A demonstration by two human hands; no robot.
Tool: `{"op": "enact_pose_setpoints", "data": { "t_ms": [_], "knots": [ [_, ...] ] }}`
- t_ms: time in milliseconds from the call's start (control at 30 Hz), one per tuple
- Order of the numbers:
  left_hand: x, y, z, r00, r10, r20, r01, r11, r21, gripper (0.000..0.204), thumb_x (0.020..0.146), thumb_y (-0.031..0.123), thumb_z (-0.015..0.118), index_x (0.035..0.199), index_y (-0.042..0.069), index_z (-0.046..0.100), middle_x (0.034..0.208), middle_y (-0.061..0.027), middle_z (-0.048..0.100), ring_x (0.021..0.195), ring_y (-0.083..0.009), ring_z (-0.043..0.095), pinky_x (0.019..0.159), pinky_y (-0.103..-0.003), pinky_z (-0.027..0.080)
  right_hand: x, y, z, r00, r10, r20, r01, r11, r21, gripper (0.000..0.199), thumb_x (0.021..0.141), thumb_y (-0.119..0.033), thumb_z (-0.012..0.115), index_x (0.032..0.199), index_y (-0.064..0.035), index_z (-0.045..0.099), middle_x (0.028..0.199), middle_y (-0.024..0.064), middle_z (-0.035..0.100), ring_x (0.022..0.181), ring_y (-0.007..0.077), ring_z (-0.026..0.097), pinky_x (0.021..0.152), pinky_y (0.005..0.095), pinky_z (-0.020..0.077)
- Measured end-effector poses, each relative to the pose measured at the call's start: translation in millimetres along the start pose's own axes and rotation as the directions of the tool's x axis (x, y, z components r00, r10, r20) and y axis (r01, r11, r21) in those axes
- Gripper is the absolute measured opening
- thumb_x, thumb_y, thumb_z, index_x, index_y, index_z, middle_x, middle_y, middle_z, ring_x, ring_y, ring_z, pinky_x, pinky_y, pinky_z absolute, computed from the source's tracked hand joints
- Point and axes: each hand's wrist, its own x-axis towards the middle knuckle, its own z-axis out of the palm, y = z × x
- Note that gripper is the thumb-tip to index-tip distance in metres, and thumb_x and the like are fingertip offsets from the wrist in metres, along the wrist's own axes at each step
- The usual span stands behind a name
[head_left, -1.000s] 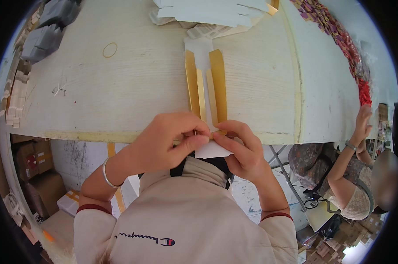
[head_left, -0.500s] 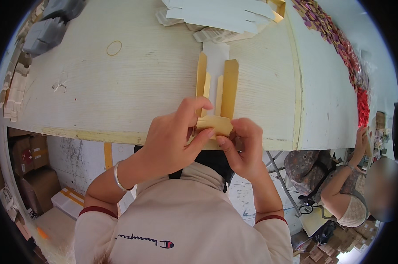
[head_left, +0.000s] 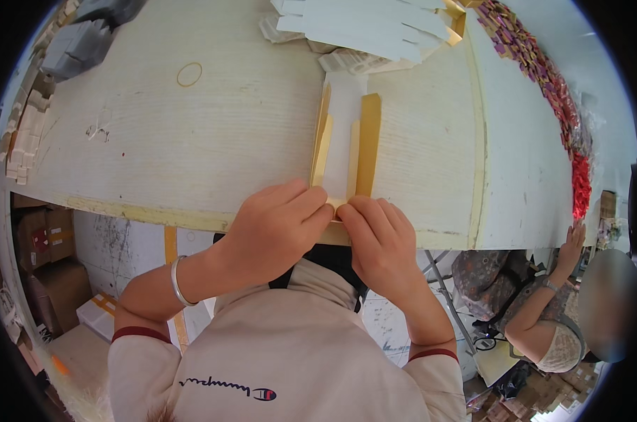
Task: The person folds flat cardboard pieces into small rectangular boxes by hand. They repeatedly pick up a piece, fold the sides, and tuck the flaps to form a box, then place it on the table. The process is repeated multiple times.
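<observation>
A long, partly folded cardboard box (head_left: 370, 144), gold on its raised side walls and white along its inner floor, lies on the table and points away from me. Its near end sits at the table's front edge. My left hand (head_left: 279, 216) is closed, its fingertips pinching the left corner of that end. On the right corner, my right hand (head_left: 380, 235) pinches too, fingers bent and pressed together. The two hands almost meet, and they cover most of the near end flap. The far end of the box reaches a pile of flat white box blanks (head_left: 360, 27).
A rubber band (head_left: 189, 74) lies on the table (head_left: 227, 133) to the left. Grey plastic trays (head_left: 78, 48) and stacked card pieces (head_left: 28, 144) line the far left. Small red and purple packets (head_left: 543, 60) run along the right. Another person's hand (head_left: 570, 246) is at the right table edge.
Both hands have closed in on the near corners of the box. The near flap, visible before, is now mostly covered. The other person's hand at the right has shifted slightly.
</observation>
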Motion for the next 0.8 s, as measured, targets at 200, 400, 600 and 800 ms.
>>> {"op": "enact_pose_setpoints", "data": {
  "t_ms": [200, 400, 600, 800],
  "knots": [
    [16, 3, -14, 0.95, -0.098, 0.297, 0.137, 0.984, -0.114, 0.013, 0.067, -0.007, 0.058, 0.077, 0.001, 0.059, 0.077, -0.0087, 0.053, 0.07, -0.0248, 0.058, 0.057, -0.033, 0.048, 7, -9, -6, 0.98, 0.13, 0.149, -0.138, 0.989, 0.046, 0.023, 0.068, 0.005, 0.059, 0.089, -0.002, 0.056, 0.081, 0.0091, 0.047, 0.073, 0.0241, 0.054, 0.06, 0.0339, 0.0441],
    [19, 0, -16, 0.961, -0.062, 0.269, 0.095, 0.989, -0.114, 0.005, 0.074, 0.004, 0.064, 0.078, 0.003, 0.061, 0.079, -0.0065, 0.055, 0.073, -0.0229, 0.057, 0.059, -0.033, 0.048, 9, -5, -8, 0.964, 0.155, 0.217, -0.176, 0.981, 0.081, 0.021, 0.069, 0.004, 0.06, 0.089, -0.003, 0.055, 0.082, 0.0096, 0.045, 0.072, 0.0246, 0.053, 0.06, 0.0345, 0.0443],
    [25, -17, -34, 0.906, 0.073, 0.418, -0.033, 0.994, -0.103, 0.016, 0.073, 0.018, 0.074, 0.075, 0.005, 0.064, 0.085, -0.0021, 0.059, 0.091, -0.0217, 0.055, 0.079, -0.036, 0.047, 13, 12, -22, 0.992, -0.05, 0.117, 0.045, 0.998, 0.043, 0.019, 0.071, -0.004, 0.064, 0.088, -0.0042, 0.059, 0.082, 0.0063, 0.046, 0.073, 0.0199, 0.053, 0.057, 0.0305, 0.041],
    [42, 2, -51, 0.946, 0.161, 0.281, -0.181, 0.982, 0.045, 0.014, 0.07, 0.017, 0.073, 0.072, 0.006, 0.063, 0.1, -0.0027, 0.06, 0.112, -0.0257, 0.052, 0.103, -0.05, 0.037, 2, -15, -12, 0.981, 0.041, 0.19, -0.015, 0.991, -0.136, 0.032, 0.068, -0.018, 0.073, 0.094, -0.0025, 0.063, 0.092, 0.0061, 0.052, 0.074, 0.017, 0.053, 0.057, 0.0282, 0.0409]
  ]
}}
